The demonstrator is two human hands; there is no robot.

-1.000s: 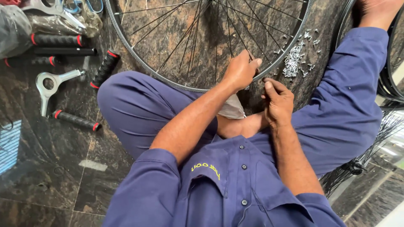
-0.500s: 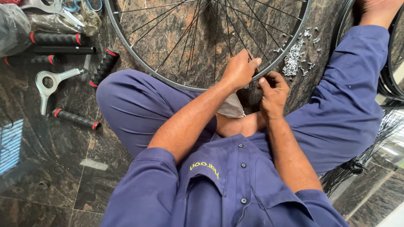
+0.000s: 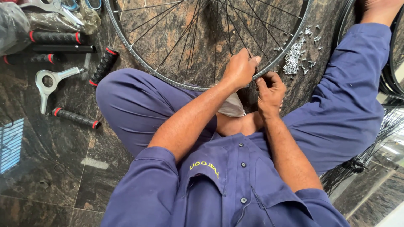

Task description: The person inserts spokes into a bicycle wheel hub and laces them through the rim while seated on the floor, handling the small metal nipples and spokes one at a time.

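I see the wheel (image 3: 168,73) lying flat on the dark stone floor (image 3: 50,168), its near rim resting against my lap between the spread knees. My left hand (image 3: 240,69) sits on that rim, fingers curled in tight around a spoke (image 3: 235,40) where it meets the rim — the grip looks closed, though what sits under the fingertips is hidden. My right hand (image 3: 271,92) is just beside it, lower and outside the rim, fingers bent and pinched together at the rim's edge; I cannot tell whether it has anything small between them. The two hands are nearly touching. Past the rim, to the right, a loose heap of small silver nipples (image 3: 294,56) lies scattered on the floor. To the left are several black grips with red ends (image 3: 104,65) — one near my left knee, others farther off — and a silver wrench (image 3: 50,84) lying flat. A clear bag (image 3: 86,17) sits at the top left. More dark rims (image 3: 391,63) stand at the right edge.
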